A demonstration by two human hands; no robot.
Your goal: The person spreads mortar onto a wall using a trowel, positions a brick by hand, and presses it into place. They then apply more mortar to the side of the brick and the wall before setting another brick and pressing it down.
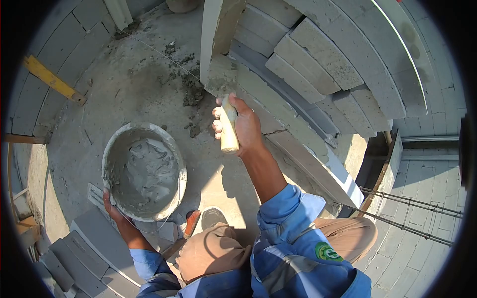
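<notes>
Grey floor lies near stacked blocks. The right hand has its grip closed around a pale handle, near the low wall. The left hand holds the bucket of wet mix; keep it steady.

Bucket left of low wall, stacked blocks behind wall.

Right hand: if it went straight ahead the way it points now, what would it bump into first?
Probably the near end of the low block wall, beyond the right hand, though depth is unclear.
</notes>
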